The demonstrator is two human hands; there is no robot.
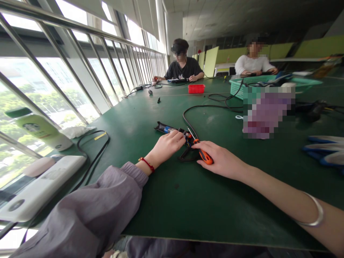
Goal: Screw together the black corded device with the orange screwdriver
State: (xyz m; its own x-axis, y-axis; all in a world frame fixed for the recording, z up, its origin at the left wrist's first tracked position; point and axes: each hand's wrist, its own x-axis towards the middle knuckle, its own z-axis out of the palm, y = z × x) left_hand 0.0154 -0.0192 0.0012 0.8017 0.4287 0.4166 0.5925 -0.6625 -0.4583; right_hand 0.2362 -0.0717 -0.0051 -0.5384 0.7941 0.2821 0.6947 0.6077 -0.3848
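An opened black electrical device, with a blue cylindrical part and loose wires inside, lies on the green table in front of me. A black cord runs from it towards the back right. My left hand has its fingers closed over the middle of the device, hiding part of it. In my right hand is a screwdriver with an orange and black handle. Its thin metal shaft points up and left, beside the exposed wires. A black loop-shaped piece lies just below the device. Whether the tip touches anything I cannot tell.
At right stand a green basket with cords and blue-and-white gloves. A red tray is further back. Left are a green bottle, a white power bank-like box and a black cable. Two people sit across the table.
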